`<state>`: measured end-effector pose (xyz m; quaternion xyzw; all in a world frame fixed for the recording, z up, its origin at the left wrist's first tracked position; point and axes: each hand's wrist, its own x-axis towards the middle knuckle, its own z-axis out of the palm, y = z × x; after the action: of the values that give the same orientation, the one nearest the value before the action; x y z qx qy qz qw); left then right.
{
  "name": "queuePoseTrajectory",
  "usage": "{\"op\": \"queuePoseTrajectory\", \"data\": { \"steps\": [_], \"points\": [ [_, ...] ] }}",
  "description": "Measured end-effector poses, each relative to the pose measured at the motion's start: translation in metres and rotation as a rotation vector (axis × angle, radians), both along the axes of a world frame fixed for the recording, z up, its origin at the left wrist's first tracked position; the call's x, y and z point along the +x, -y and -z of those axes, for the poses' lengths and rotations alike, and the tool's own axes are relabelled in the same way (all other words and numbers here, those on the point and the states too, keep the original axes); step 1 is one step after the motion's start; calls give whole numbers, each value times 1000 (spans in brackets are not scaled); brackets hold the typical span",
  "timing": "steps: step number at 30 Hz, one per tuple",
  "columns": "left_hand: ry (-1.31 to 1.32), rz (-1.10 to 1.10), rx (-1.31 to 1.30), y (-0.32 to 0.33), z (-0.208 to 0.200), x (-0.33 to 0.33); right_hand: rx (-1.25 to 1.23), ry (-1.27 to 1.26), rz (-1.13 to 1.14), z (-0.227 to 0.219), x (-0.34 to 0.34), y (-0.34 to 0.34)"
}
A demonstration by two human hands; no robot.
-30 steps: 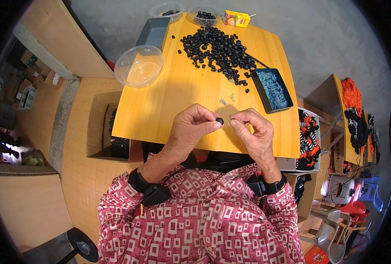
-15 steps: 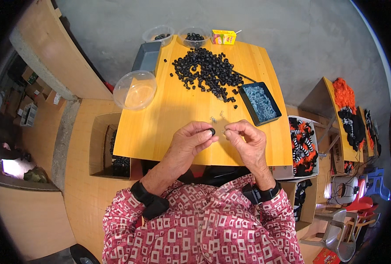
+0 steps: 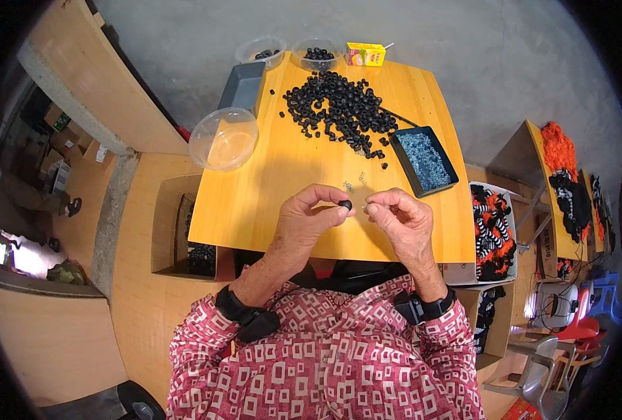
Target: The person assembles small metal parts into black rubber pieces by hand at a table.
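Between the thumb and fingers of my left hand (image 3: 309,214) is a small round black plastic piece (image 3: 345,204). Close beside it, my right hand (image 3: 403,218) pinches a tiny shiny bit of metal that looks like a small spring (image 3: 365,208). The two fingertips are a short gap apart, above the near part of the table. A few loose metal springs (image 3: 349,186) lie on the wood just beyond my hands. Farther off spreads a heap of black plastic pieces (image 3: 339,105). To its right, a dark tray (image 3: 433,190) holds many small springs.
On the yellow wooden table (image 3: 255,210), a clear round tub (image 3: 223,140) and a grey tray (image 3: 243,87) stand at left. Two clear bowls and a yellow drink carton (image 3: 365,54) are at the back. Boxes flank the table. A person's leg (image 3: 34,198) shows beyond the left doorway.
The view has shifted, so the table sits slightly farther right. My hands are nearer each other, and the black piece is turned. A leg has come into view in the doorway.
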<state>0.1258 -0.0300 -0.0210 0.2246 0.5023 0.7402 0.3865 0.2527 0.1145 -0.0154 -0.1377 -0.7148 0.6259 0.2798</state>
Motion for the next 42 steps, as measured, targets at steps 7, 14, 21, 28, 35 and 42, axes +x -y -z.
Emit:
{"op": "queuePoseTrajectory", "data": {
  "steps": [7,14,21,28,35,42],
  "points": [
    [-53,-6,19,0,7,0,25,17,-14,2,-4,0],
    [-40,-77,-97,11,3,-11,-34,-74,22,-13,-9,-3],
    [201,-86,53,3,-9,-21,23,-397,62,-88,-19,-12],
    [-49,-142,22,9,-17,-22,21,-584,50,-99,-3,-26],
    [-49,-93,75,9,-15,-19,-62,-278,-31,-49,-9,-13],
    [-326,-72,59,12,-13,-10,-125,-161,-57,-32,-12,-3]
  ]
}}
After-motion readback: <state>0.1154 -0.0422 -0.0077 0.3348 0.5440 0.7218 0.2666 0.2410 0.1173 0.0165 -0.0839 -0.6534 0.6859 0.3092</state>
